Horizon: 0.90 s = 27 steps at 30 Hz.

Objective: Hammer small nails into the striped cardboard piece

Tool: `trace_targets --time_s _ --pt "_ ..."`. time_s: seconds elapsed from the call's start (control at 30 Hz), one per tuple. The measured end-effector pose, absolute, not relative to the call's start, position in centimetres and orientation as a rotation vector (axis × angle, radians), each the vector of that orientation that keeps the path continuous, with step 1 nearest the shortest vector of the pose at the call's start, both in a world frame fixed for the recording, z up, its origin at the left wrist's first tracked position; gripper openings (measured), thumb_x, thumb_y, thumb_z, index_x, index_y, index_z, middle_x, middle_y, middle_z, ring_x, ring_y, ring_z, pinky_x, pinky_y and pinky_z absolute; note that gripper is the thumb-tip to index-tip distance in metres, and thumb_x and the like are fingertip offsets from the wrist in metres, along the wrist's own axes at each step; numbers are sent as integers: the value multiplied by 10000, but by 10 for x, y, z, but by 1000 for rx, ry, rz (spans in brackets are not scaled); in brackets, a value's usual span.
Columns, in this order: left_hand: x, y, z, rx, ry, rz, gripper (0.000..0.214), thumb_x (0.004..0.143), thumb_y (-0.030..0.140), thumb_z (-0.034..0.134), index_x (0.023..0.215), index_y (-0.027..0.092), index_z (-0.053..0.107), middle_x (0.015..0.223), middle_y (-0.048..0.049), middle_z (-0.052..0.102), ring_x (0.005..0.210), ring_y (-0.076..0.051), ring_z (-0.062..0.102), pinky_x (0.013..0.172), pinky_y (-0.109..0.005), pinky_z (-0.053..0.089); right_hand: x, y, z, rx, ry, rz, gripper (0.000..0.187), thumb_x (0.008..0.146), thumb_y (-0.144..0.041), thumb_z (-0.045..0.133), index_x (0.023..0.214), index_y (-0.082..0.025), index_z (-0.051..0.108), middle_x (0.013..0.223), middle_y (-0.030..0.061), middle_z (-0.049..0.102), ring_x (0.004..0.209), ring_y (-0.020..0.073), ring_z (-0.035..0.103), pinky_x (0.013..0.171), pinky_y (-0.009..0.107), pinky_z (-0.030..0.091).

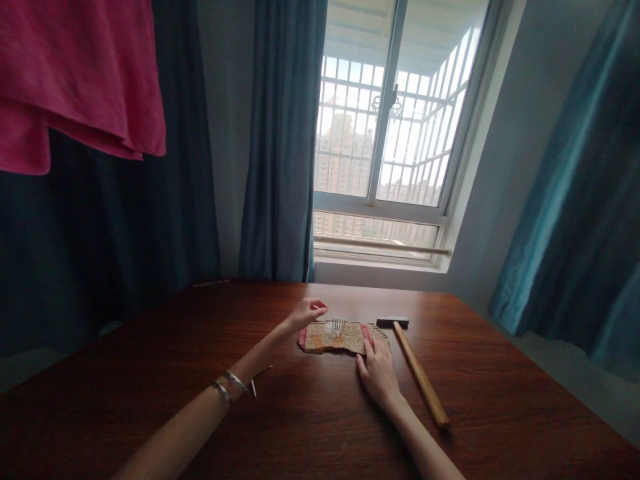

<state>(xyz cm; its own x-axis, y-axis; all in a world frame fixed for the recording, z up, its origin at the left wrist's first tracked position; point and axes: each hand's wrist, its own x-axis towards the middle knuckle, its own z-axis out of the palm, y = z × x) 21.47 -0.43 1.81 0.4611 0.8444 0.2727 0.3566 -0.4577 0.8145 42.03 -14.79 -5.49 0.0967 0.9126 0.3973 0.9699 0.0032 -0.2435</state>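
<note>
A flat, ragged-edged piece of board (320, 339), speckled with dark dots and patched pink and orange, lies on the brown table. Several thin nails (339, 325) stand upright near its far middle edge. My left hand (306, 312) hovers over the board's far left part, fingertips pinched together; whatever they hold is too small to make out. Fingers apart, my right hand (381, 375) rests on the board's right end, its thumb by the near edge. Just right of this hand lies a hammer (421, 377) with a wooden handle, its dark head away from me.
Two thin nail-like pieces (254, 387) lie by my left wrist, which wears silver bracelets (230, 385). The wooden table (493, 380) reaches toward a barred window (380, 133). Blue curtains (283, 147) hang around it, and a pink cloth (85, 80) hangs at upper left.
</note>
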Motion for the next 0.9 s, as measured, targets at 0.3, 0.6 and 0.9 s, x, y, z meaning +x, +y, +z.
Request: trace_targets --time_s 0.3,0.6,0.9 --pt "99 -46 1 2190 1194 488 214 629 347 582 643 151 666 590 -6 602 577 -141 530 527 -205 347 417 -149 -55 -1933 -1827 -202 488 821 -292 388 1280 -136 445 1361 126 407 1265 268 314 1048 397 169" --pt "72 -93 8 2313 1127 377 193 632 333 570 657 165 662 676 -22 613 640 -154 554 562 -211 372 416 -149 -58 -1943 -1839 -221 468 824 -298 385 1244 -120 490 1334 137 441 1253 272 331 1051 391 154" --pt "79 -116 0 2371 1751 160 267 654 452 537 670 209 649 731 -40 663 708 -210 606 571 -252 351 416 -147 -63 -1932 -1828 -276 456 823 -296 393 1227 -120 508 1282 156 490 1220 270 377 1043 391 163"
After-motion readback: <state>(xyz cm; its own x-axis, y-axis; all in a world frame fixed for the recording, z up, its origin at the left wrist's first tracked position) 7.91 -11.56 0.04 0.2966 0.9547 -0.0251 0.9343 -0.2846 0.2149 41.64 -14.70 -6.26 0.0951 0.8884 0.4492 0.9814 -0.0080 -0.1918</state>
